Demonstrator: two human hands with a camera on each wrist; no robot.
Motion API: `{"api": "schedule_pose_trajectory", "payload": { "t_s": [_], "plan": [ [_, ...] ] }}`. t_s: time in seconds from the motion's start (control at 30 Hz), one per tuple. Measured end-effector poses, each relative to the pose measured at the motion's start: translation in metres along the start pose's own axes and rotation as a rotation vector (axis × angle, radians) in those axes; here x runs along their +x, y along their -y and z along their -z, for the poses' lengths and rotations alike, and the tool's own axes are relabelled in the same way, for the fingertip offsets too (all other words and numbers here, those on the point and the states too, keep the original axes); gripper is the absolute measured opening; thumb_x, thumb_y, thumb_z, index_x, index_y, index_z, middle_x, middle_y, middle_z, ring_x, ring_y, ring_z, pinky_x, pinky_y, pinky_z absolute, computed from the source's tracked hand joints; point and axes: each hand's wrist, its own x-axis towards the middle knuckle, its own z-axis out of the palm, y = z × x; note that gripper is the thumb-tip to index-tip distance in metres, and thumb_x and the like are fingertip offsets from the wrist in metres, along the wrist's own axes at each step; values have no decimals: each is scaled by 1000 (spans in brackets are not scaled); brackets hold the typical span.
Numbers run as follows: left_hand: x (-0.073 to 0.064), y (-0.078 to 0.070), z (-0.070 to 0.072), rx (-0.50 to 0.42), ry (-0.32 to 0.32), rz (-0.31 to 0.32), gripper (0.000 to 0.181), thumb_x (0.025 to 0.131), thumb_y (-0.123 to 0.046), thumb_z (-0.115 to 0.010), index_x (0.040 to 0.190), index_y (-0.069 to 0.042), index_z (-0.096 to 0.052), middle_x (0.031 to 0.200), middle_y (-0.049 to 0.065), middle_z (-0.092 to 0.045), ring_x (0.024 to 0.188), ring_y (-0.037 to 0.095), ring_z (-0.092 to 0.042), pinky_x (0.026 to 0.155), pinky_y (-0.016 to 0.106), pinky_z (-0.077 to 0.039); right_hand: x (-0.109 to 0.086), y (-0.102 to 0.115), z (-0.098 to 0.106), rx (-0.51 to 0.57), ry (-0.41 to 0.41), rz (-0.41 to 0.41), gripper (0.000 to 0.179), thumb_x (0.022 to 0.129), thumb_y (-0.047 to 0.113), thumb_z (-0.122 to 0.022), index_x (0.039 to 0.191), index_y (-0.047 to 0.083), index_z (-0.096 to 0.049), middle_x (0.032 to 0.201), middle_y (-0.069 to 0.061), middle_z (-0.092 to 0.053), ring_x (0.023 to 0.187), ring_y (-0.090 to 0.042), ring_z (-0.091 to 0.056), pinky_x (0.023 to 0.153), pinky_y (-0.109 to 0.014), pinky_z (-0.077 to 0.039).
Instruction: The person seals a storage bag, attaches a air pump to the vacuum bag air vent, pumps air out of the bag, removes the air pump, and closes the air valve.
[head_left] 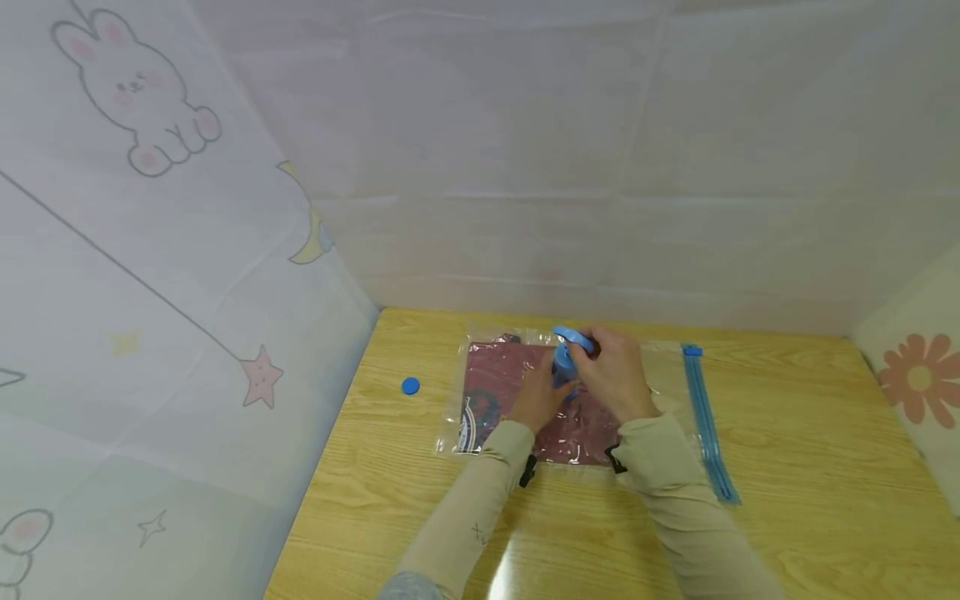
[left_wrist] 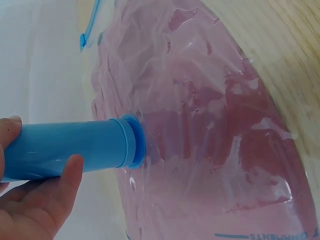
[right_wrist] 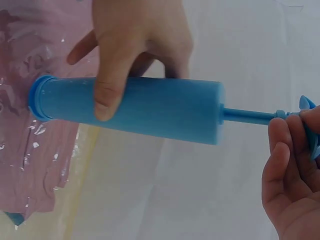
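A blue hand pump (left_wrist: 75,145) stands with its ringed base against the top of a clear vacuum storage bag (head_left: 671,400). Inside the bag lies dark red fabric (head_left: 487,375), seen through wrinkled plastic. My left hand (head_left: 536,398) grips the pump's barrel, the thumb along one side and the fingers round the other in the right wrist view. At the upper end my right hand (head_left: 618,375) holds the handle (head_left: 573,337), fingers curled round it. A length of thin plunger rod (right_wrist: 247,116) shows between barrel and handle. The pump's base hides the spot beneath it.
A small round blue cap (head_left: 410,386) lies on the wooden table (head_left: 360,467), left of the bag. The bag's blue zip strip (head_left: 705,425) runs down its right end, with a slider (head_left: 692,351) at the top. A pale wall covering (head_left: 525,208) rises behind the table.
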Motion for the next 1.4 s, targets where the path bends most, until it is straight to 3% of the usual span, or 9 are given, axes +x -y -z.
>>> {"api": "schedule_pose_trajectory", "payload": {
  "t_s": [0.47, 0.73, 1.03, 1.4],
  "plan": [
    [-2, -1, 3, -21, -19, -15, 56, 92, -28, -67, 139, -17, -39, 122, 15, -67, 110, 28, -66, 92, 37, -55, -3, -19, -16, -79, 25, -22, 20, 90, 15, -65, 101, -1, -68, 86, -17, -70, 71, -28, -64, 65, -42, -51],
    [-2, -3, 4, -69, -21, 22, 57, 90, -27, -68, 139, -14, -42, 128, 13, -63, 115, 28, -63, 96, 39, -53, -3, -24, -21, -88, 10, -41, 20, 90, 18, -65, 101, 1, -69, 88, -16, -71, 76, -29, -66, 70, -45, -50],
    [-1, -2, 5, -73, -47, -32, 53, 91, -24, -68, 136, -10, -45, 127, 12, -63, 115, 27, -62, 96, 37, -52, -5, -22, -23, -86, 1, -32, 20, 90, 17, -65, 102, 1, -69, 90, -17, -72, 78, -30, -68, 70, -45, -53],
    [2, -2, 5, -83, -24, -35, 49, 90, -25, -70, 133, -14, -49, 128, 7, -64, 117, 22, -62, 99, 33, -51, -5, -20, -20, -69, -4, -26, 21, 92, 15, -63, 105, 0, -69, 93, -18, -72, 80, -32, -68, 71, -46, -53]
  ]
}}
